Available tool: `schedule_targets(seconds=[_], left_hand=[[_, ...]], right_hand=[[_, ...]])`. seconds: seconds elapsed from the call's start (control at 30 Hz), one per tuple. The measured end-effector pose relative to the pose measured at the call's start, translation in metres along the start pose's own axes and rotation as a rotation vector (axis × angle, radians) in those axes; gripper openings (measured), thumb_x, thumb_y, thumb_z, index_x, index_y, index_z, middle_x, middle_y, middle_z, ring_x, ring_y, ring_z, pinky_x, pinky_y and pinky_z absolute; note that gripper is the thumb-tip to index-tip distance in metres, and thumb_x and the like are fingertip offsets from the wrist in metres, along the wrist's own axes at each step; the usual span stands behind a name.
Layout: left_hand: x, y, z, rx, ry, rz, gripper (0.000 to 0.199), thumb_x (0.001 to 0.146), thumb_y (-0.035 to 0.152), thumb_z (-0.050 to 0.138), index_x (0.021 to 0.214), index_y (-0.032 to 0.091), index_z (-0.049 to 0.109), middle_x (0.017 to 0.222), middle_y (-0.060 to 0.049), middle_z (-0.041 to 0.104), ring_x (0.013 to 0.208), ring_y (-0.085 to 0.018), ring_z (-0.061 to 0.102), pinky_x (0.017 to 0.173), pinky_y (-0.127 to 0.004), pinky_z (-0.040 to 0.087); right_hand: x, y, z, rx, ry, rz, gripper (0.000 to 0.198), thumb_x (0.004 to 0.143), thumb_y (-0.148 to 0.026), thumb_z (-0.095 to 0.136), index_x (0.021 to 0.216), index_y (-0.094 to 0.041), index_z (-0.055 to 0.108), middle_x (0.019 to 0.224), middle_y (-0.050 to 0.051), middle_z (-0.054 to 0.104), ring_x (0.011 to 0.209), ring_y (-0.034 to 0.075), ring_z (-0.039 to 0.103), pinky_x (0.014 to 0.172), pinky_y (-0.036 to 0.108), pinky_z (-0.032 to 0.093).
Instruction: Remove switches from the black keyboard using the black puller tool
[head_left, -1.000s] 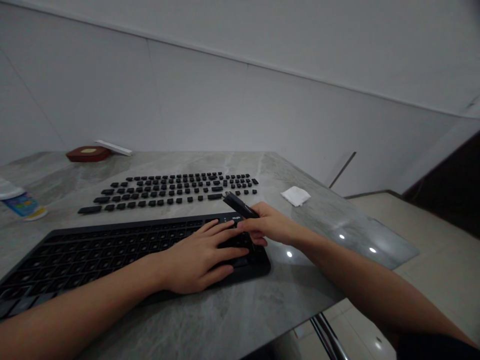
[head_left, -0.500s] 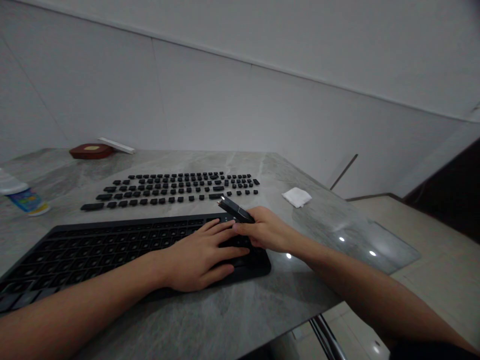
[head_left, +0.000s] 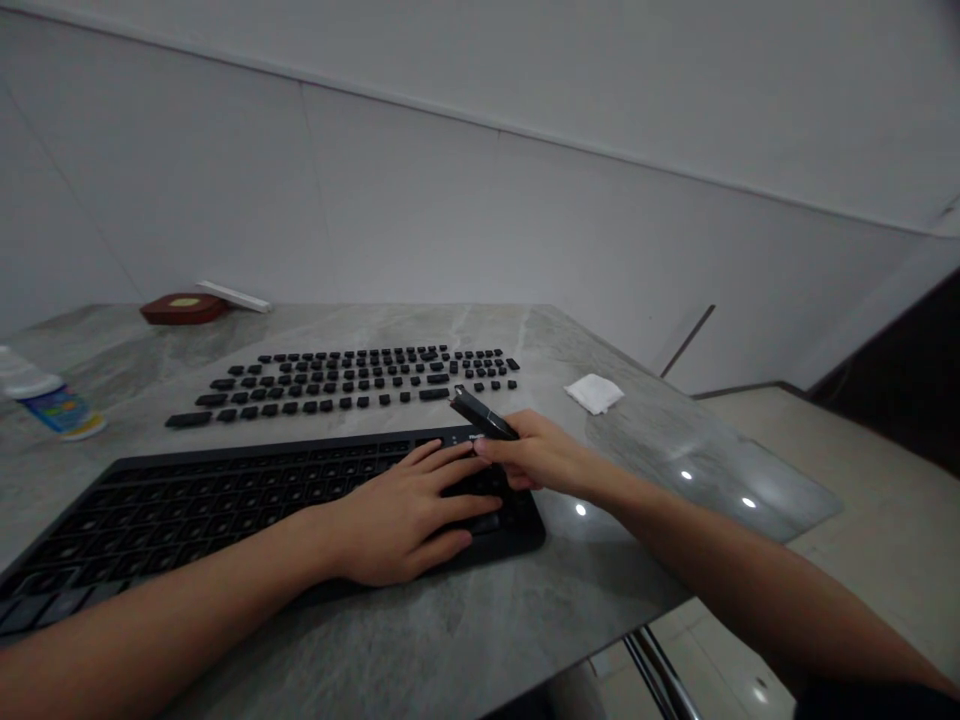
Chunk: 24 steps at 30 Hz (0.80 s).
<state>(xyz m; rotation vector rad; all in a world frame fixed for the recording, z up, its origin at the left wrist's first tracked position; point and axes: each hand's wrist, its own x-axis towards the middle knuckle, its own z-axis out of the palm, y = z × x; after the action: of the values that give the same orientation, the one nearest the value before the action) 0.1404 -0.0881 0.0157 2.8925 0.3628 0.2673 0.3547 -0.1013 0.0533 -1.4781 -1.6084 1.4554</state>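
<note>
A black keyboard (head_left: 247,500) with most of its keycaps off lies along the front of the table. My left hand (head_left: 409,515) rests flat over its right part, fingers spread, pressing on it and holding nothing. Above the keyboard's upper right corner, my right hand (head_left: 536,452) is closed around a slim black tool (head_left: 484,415) with a small metal bit at its tip. The tip points up and left, clear of the keyboard; the tool's exact kind is hard to make out. Behind the keyboard, loose black keycaps (head_left: 341,380) are laid out in rows.
A folded white tissue (head_left: 595,392) lies to the right on the grey table (head_left: 465,640). On the left a spray bottle (head_left: 56,405) is lying tilted. A reddish-brown box (head_left: 182,308) and a white strip (head_left: 234,296) are near the wall. The table's edge runs close on the right.
The black tool in my right hand has shifted slightly to the right, and my right fingers have moved a little. My left hand stays on the keyboard.
</note>
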Motion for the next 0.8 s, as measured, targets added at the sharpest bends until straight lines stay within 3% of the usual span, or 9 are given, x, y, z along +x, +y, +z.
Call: schedule_targets(seconds=[0.1,0.23,0.37,0.5,0.57,0.63,0.7,0.8], left_hand=[[0.000,0.001,0.000,0.018,-0.021,-0.010,0.045,0.098,0.034,0.048,0.142,0.030,0.048,0.156,-0.009,0.033,0.145,-0.035,0.027,0.115,-0.060,0.024],[0.000,0.001,0.000,0.029,-0.028,-0.021,0.045,0.098,0.034,0.047,0.143,0.030,0.046,0.156,-0.010,0.032,0.144,-0.035,0.027,0.114,-0.061,0.026],[0.001,0.005,-0.001,0.027,-0.032,-0.032,0.047,0.096,0.029,0.047,0.143,0.026,0.046,0.156,-0.011,0.031,0.145,-0.036,0.026,0.114,-0.062,0.025],[0.010,0.016,-0.004,0.027,-0.085,-0.081,0.066,0.089,0.018,0.048,0.151,0.027,0.029,0.159,-0.011,0.023,0.145,-0.041,0.020,0.107,-0.074,0.022],[0.021,0.021,-0.005,0.007,-0.102,-0.090,0.070,0.089,0.024,0.052,0.153,0.028,0.024,0.160,-0.011,0.022,0.144,-0.046,0.020,0.102,-0.080,0.021],[0.034,0.023,-0.002,-0.010,-0.075,-0.068,0.065,0.089,0.035,0.058,0.148,0.025,0.034,0.157,-0.013,0.029,0.142,-0.047,0.024,0.101,-0.081,0.021],[0.047,0.022,0.004,-0.018,0.005,-0.039,0.047,0.089,0.038,0.062,0.132,0.021,0.055,0.145,-0.013,0.048,0.138,-0.043,0.035,0.105,-0.077,0.021],[0.063,0.018,0.019,-0.081,0.166,-0.031,0.019,0.089,0.028,0.065,0.103,0.016,0.069,0.113,-0.011,0.068,0.117,-0.030,0.058,0.109,-0.060,0.035]], right_hand=[[-0.005,0.008,0.000,0.210,0.045,-0.004,0.039,0.073,-0.040,0.071,0.063,-0.017,0.041,0.049,-0.009,0.033,0.042,0.004,0.028,0.039,0.018,0.023],[-0.020,0.030,0.006,0.420,0.230,-0.164,0.053,0.068,-0.051,0.076,0.060,-0.020,0.034,0.048,-0.010,0.028,0.042,0.003,0.025,0.041,0.020,0.019],[-0.027,0.047,0.016,0.539,0.389,-0.284,0.049,0.070,-0.044,0.074,0.057,-0.020,0.033,0.046,-0.010,0.027,0.041,0.004,0.025,0.042,0.021,0.018],[-0.021,0.054,0.023,0.563,0.531,-0.351,0.046,0.068,-0.036,0.072,0.052,-0.020,0.032,0.043,-0.009,0.026,0.039,0.005,0.026,0.040,0.022,0.020],[-0.017,0.055,0.025,0.607,0.578,-0.354,0.046,0.066,-0.034,0.072,0.050,-0.021,0.031,0.042,-0.009,0.026,0.037,0.005,0.026,0.040,0.022,0.021],[-0.014,0.056,0.025,0.675,0.588,-0.331,0.045,0.064,-0.032,0.071,0.048,-0.021,0.031,0.040,-0.010,0.025,0.035,0.004,0.023,0.038,0.022,0.020],[-0.014,0.056,0.024,0.727,0.581,-0.316,0.044,0.063,-0.031,0.070,0.047,-0.021,0.031,0.040,-0.010,0.025,0.034,0.004,0.021,0.036,0.022,0.017],[-0.014,0.056,0.025,0.704,0.586,-0.331,0.042,0.064,-0.031,0.068,0.046,-0.021,0.031,0.039,-0.009,0.026,0.034,0.004,0.023,0.036,0.022,0.018]])
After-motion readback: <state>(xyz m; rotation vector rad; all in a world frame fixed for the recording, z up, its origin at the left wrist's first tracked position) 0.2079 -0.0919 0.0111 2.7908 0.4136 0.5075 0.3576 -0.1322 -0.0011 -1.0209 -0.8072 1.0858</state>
